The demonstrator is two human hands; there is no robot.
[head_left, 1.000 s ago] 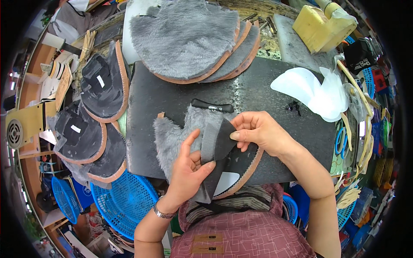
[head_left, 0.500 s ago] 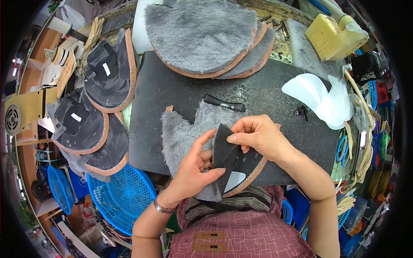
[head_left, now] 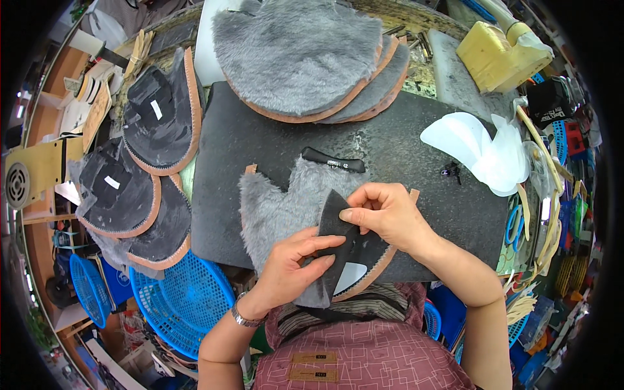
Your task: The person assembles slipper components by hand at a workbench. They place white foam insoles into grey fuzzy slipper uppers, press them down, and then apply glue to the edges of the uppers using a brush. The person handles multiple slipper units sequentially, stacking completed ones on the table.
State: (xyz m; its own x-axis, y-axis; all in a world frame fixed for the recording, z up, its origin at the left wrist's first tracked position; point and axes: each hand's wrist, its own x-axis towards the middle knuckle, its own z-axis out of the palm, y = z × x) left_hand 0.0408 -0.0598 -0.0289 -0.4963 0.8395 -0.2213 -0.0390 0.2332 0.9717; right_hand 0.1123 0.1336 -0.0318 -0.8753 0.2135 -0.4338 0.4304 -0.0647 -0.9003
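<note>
A fur-lined shoe upper (head_left: 266, 208), grey and fluffy, lies at the near side of the black work mat, a black tab at its far end. Part of it is folded over, showing its dark backing (head_left: 333, 227). My right hand (head_left: 387, 214) pinches the upper part of this fold between thumb and fingers. Lower down, my left hand (head_left: 289, 263) grips the fold, index finger and thumb against the dark side. A white stiffener piece (head_left: 350, 277) shows beneath, beside a tan serrated border (head_left: 372, 281). The left palm hides some of the fur.
Fur-lined pieces (head_left: 299, 58) are stacked on the mat's (head_left: 403, 146) far side. Several dark uppers (head_left: 159, 140) overlap at left. White curved sheets (head_left: 481, 153) and blue-handled scissors (head_left: 515, 224) lie right, a yellow container (head_left: 500, 58) beyond. A blue basket (head_left: 182, 305) stands below the left edge.
My left index finger has come down across the dark fold, closer to the thumb. My right hand keeps its pinch. The whole view has shifted slightly.
</note>
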